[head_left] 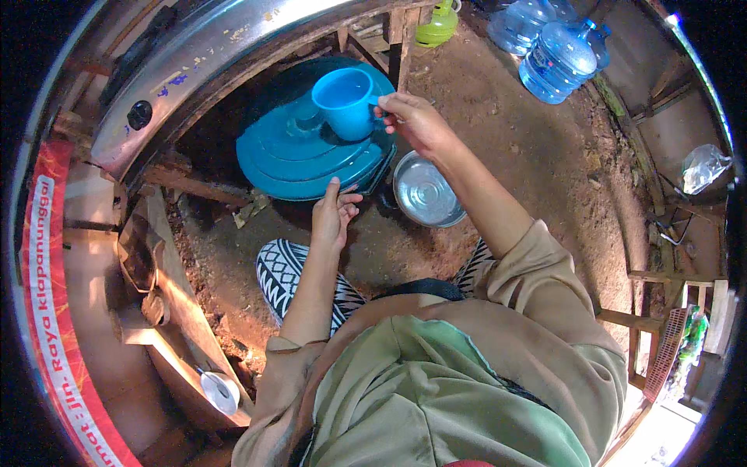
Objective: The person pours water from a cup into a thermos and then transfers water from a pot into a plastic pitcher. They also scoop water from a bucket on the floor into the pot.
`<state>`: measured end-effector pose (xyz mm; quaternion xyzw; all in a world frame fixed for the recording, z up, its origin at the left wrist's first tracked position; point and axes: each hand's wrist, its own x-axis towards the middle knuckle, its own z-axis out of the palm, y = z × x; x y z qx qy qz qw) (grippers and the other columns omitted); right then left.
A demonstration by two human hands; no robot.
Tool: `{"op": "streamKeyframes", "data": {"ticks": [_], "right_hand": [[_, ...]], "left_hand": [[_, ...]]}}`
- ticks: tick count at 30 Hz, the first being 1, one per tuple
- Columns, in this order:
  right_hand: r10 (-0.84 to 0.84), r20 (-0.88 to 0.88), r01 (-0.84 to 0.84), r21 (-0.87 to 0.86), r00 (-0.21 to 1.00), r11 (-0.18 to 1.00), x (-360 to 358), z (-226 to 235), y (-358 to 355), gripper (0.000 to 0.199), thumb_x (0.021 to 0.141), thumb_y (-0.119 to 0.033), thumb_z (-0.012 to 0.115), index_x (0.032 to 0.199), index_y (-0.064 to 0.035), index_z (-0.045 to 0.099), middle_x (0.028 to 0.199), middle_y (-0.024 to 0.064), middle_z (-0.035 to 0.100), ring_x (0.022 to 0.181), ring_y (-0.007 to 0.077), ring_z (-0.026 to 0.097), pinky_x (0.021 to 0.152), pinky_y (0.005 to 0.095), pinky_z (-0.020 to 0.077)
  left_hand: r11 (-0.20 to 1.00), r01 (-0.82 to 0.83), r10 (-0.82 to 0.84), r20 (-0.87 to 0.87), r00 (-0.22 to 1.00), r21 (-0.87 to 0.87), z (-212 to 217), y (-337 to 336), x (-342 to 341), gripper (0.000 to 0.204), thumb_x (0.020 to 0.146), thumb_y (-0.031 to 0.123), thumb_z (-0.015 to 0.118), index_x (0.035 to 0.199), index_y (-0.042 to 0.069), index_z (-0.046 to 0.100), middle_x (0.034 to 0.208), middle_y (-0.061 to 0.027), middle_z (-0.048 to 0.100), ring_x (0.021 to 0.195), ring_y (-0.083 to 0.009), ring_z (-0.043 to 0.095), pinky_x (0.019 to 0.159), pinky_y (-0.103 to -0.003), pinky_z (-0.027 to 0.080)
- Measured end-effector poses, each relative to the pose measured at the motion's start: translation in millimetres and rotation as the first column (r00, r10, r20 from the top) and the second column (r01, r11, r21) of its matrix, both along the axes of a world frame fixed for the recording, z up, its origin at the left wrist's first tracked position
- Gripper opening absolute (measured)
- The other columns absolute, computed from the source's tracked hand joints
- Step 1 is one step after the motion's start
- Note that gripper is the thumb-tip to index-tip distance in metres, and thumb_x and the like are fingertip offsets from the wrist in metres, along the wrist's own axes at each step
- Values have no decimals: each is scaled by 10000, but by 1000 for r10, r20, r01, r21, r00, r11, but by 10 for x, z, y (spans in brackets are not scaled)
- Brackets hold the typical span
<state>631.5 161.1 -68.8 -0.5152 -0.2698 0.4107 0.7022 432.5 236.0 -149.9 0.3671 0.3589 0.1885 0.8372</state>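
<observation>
My right hand [414, 123] is closed on the handle of a blue plastic mug [352, 128], which is upright over a large blue lid [272, 159]. Whether the mug holds water I cannot tell for certain. The lid is round and ridged, and it lies on a dark container mostly hidden beneath it. At the near rim of the lid is my left hand [336, 218], open, fingers loosely apart; whether it touches the rim is unclear. A shiny metal pot [426, 189] stands on the ground below my right forearm, its inside facing up.
Large clear-blue water jugs [556, 62] and a green gas cylinder [438, 27] stand at the back on the dirt floor [545, 179]. Wooden beams and a metal surface [194, 66] edge the far left. A roll of white tape [219, 391] sits on a wooden ledge at left.
</observation>
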Motion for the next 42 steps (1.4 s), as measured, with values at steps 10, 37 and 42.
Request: {"op": "streamKeyframes", "data": {"ticks": [10,37,42], "right_hand": [[-240,304,272,-66,922,960,209,531,-752,253,819,-278,569,893,-39,608,794,17,588,693,101,502,613,247,405],[24,918,302,106,-396,948,121,-478,-218,73,713,-157,520,735,-107,567,806,93,519,823,250,541,656,367,470],[-292,951,660,153,105,735,438,-367,-421,217,723,-253,635,804,-52,619,824,119,581,739,293,566,655,365,462]], "left_hand": [[909,-411,417,212,884,-72,613,644,-178,359,832,388,545,696,59,509,554,-51,538,417,-128,425,515,-288,428],[921,-360,389,320,864,-149,668,560,-186,306,852,356,528,805,54,516,533,-41,505,442,-114,403,532,-275,401],[952,-293,304,207,930,-85,538,335,-149,364,839,382,540,851,19,521,570,-44,526,472,-108,432,516,-265,408]]}}
